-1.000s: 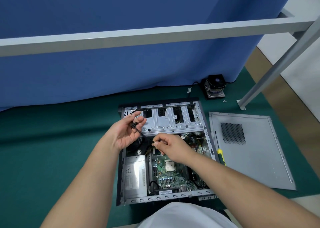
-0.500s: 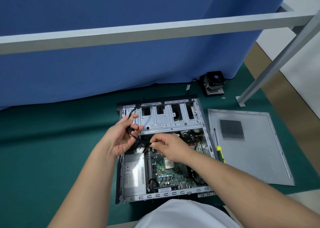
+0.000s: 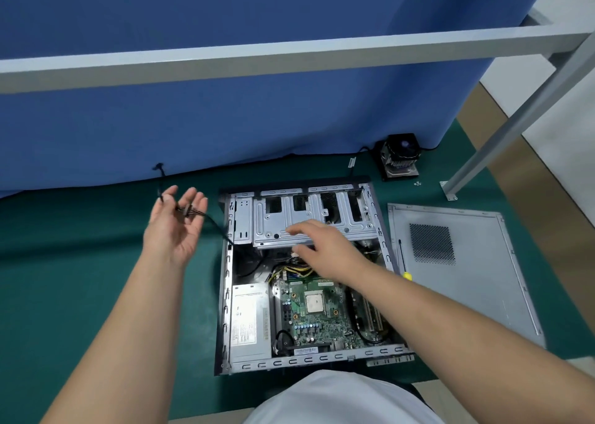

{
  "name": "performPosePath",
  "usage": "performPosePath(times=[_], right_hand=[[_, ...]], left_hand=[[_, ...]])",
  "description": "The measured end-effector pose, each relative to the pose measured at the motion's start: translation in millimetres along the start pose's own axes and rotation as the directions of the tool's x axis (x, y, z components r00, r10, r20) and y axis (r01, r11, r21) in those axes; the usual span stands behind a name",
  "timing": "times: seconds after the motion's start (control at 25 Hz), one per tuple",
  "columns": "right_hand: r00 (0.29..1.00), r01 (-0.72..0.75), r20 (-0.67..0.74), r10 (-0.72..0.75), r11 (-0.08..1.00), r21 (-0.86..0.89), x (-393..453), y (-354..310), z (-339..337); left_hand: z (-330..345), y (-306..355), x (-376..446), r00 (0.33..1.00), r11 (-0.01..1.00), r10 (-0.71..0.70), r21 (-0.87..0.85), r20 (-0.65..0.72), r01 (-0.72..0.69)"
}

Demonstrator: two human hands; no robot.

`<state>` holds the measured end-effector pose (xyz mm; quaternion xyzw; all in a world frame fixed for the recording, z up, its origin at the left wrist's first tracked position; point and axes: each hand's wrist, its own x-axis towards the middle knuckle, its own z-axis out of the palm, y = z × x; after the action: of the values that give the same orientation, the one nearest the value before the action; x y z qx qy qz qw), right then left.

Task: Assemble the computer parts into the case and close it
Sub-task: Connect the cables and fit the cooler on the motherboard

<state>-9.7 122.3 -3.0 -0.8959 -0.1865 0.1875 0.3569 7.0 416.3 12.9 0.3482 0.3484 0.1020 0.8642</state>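
The open computer case (image 3: 227,295) lies flat on the green mat, with a green motherboard (image 3: 315,314), a grey power supply (image 3: 249,322) and a metal drive cage (image 3: 309,221) inside. My left hand (image 3: 175,227) is raised left of the case, palm up, fingers spread, with a black cable bundle (image 3: 193,213) draped across them; the cable trails back into the case. My right hand (image 3: 325,248) reaches over the drive cage's lower edge, fingers extended, holding nothing visible. The grey side panel (image 3: 463,269) lies to the right of the case.
A CPU cooler with fan (image 3: 401,156) sits at the back right by the blue curtain, with small screws (image 3: 417,184) near it. A yellow-handled screwdriver (image 3: 402,259) lies between case and side panel. A grey metal frame leg (image 3: 450,192) stands at right.
My left hand has swung out of the case to the left, pulling the black cable with it and opening its fingers. My right hand let go near the cables and moved up toward the drive cage.
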Motion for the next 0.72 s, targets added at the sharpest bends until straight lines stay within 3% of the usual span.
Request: performPosePath(times=[0.16, 0.24, 0.36, 0.48, 0.56, 0.64, 0.68, 0.72], right_hand=[[0.992, -0.07, -0.117, 0.052, 0.985, -0.16, -6, 43, -31], [0.986, -0.109, -0.157, 0.058, 0.936, -0.335, -9, 66, -42], [0.987, -0.157, -0.069, 0.142, 0.831, -0.534, -12, 94, -45], [0.981, -0.133, 0.03, 0.191, 0.778, -0.614, -17, 112, -36], [0.982, -0.124, 0.028, 0.185, 0.754, -0.645, -18, 116, -31], [0.982, -0.132, 0.017, 0.189, 0.744, -0.655, -17, 118, -29], [0.982, -0.135, 0.013, 0.19, 0.741, -0.658, -17, 118, -28], [0.982, -0.137, 0.01, 0.191, 0.739, -0.66, -17, 118, -28]], left_hand=[[-27, 12, 36, 0.986, 0.998, -0.035, -0.059, -0.16, 0.026], [-47, 11, 50, 0.961, 0.989, -0.13, 0.03, -0.244, 0.142], [-70, -1, 62, 0.893, 0.901, -0.298, 0.208, -0.338, 0.38], [-73, -12, 61, 0.881, 0.905, -0.311, 0.172, -0.355, 0.389], [-69, -17, 53, 0.89, 0.908, -0.247, 0.23, -0.383, 0.351], [-66, -25, 34, 0.902, 0.816, -0.085, 0.489, -0.424, 0.307], [-67, -32, 27, 0.902, 0.691, 0.139, 0.693, -0.409, 0.207], [-69, -41, 20, 0.894, 0.482, 0.379, 0.875, -0.24, 0.03]])
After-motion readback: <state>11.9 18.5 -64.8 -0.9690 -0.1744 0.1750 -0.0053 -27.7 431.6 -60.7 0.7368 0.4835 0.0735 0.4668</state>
